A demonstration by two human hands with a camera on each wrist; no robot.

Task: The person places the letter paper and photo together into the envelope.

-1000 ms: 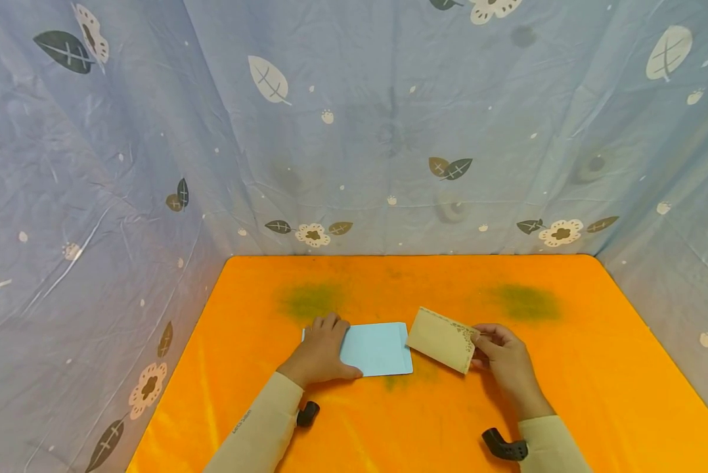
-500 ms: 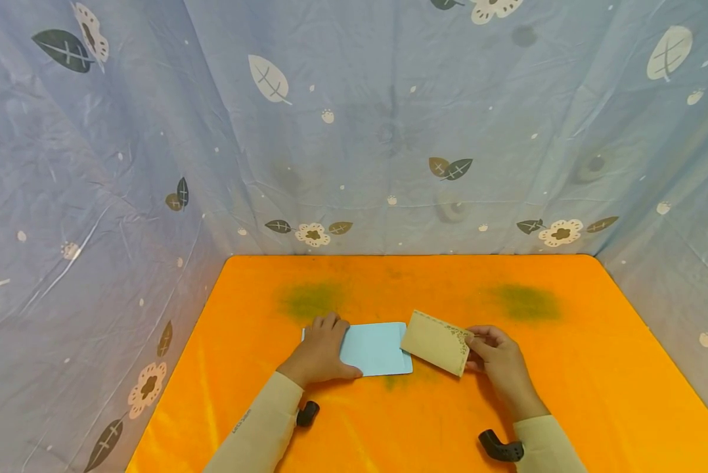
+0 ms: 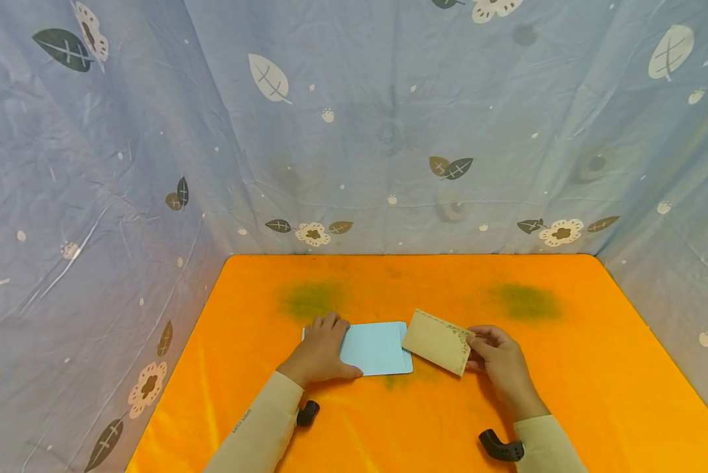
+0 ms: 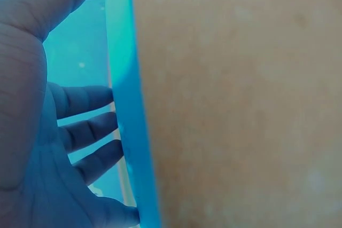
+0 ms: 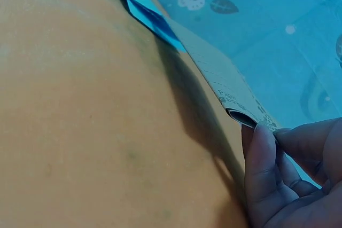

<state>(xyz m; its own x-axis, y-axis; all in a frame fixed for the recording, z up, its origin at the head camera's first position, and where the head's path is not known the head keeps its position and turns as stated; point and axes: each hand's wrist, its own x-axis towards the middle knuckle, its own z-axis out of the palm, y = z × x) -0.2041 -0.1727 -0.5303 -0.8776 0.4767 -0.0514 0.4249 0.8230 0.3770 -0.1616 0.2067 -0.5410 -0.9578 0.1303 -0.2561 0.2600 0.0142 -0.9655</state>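
A light blue envelope [image 3: 372, 349] lies on the orange table. My left hand [image 3: 321, 348] grips its left part from above, thumb at the near edge and fingertips at the far edge. In the left wrist view several fingertips [image 4: 101, 161] meet the envelope's edge [image 4: 128, 105]. The envelope's right end gapes a little in the right wrist view. My right hand [image 3: 498, 361] pinches a folded sheet of beige letter paper [image 3: 438, 341] with a printed floral border by its right end. The paper is tilted, and its left edge overlaps the envelope's right end.
The orange tabletop [image 3: 401, 433] has dark greenish smudges. A blue-grey curtain [image 3: 354, 144] with leaves and flowers hangs behind the table and along both sides. Black wrist mounts [image 3: 500, 447] are strapped over both beige sleeves.
My right hand has moved slightly left with the letter paper, bringing the paper's left edge over the envelope's right end. My left hand and the envelope have stayed put.
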